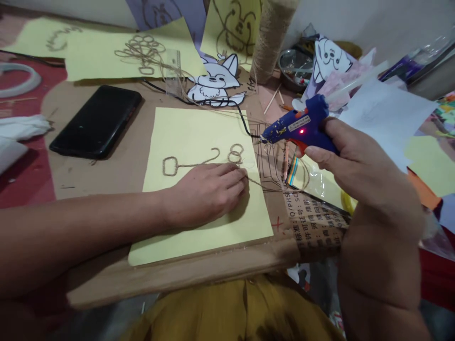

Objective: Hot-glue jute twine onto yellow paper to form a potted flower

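Steadying twine (pixel 195 165) beneath, the left hand (pixel 211 190), pinch unclear, is best pressing lightly, right hand (pixel 369 166) clasping glue gun (pixel 307 123) clear.

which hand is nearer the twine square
Left. The left hand rests on the yellow paper, just below-right of the twine square; the right hand, holding the glue gun, is farther right.

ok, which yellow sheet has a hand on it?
The front yellow sheet, under the left hand, with a square twine loop near its left edge. The other yellow sheets, farther back or at right, have no hand on them.
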The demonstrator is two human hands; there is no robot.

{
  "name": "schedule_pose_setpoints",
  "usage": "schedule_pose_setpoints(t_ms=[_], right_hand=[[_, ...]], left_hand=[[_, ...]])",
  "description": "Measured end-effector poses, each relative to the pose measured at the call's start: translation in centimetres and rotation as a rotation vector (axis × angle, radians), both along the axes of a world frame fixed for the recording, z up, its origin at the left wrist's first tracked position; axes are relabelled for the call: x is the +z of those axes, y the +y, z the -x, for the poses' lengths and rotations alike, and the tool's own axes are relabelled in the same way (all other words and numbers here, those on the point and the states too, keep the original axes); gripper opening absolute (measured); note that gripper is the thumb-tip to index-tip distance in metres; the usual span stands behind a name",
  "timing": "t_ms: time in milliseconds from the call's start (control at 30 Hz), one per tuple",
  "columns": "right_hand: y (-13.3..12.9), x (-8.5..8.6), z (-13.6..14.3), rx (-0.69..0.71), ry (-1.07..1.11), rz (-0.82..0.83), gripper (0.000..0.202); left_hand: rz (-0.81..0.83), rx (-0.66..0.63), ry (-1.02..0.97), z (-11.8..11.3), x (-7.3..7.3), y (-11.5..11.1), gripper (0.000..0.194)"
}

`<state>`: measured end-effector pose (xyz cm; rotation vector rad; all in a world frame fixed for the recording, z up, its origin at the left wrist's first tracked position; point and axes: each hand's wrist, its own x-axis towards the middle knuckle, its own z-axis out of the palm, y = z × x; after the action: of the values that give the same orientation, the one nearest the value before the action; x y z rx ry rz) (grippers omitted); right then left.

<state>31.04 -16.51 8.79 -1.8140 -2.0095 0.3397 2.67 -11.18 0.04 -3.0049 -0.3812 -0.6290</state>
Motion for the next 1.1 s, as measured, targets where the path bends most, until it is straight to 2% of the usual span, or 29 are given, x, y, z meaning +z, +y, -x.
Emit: schedule_pose_setpoints(t_ms=[133, 200, 333, 500, 667, 733, 933, 1100], right_hand=[[1.4, -1.2, -0.8, 0.001, 0.133, 0.028, 0.040], [2.1, -1.6, -0.7, -0.019, 0.256, 0.017, 0.037], [3.4, -1.1, 1.1, -0.008, 0.493, 0.030, 0.033], [4.9, 0.4, 3.4, 0.014, 0.516, -0.019, 0.040], [5.9, -1.1, 3.3, 0.012, 0.629, 0.052, 0.022], [5.9, -1.8, 2.6, 0.015, 0.599, 0.075, 0.022], [5.3, -2.0, 1.1, 0.062, 0.153, -0.077, 0.027], [4.9, -1.6, 1.7, 0.079, 0.023, 0.031, 0.035]], left_hand=[[-0.033, 0.013, 0.017, -1.0, 0.3, 0.7, 0.022], [-0.029, 0.035, 0.069, -1.5, 0.7, 1.0, 0.022], [-0.031, 0.102, 0.229, -2.1, 1.7, 0.8, 0.021], [-0.093, 0.084, 0.277, -2.5, 2.3, -0.2, 0.020], [-0.118, 0.129, 0.245, -2.6, 1.8, -0.9, 0.018], [-0.100, 0.154, 0.227, -2.6, 1.4, -1.1, 0.015], [-0.082, 0.169, 0.119, -2.2, 0.9, -0.7, 0.018], [-0.112, 0.184, 0.073, -2.2, 0.9, -0.7, 0.026]])
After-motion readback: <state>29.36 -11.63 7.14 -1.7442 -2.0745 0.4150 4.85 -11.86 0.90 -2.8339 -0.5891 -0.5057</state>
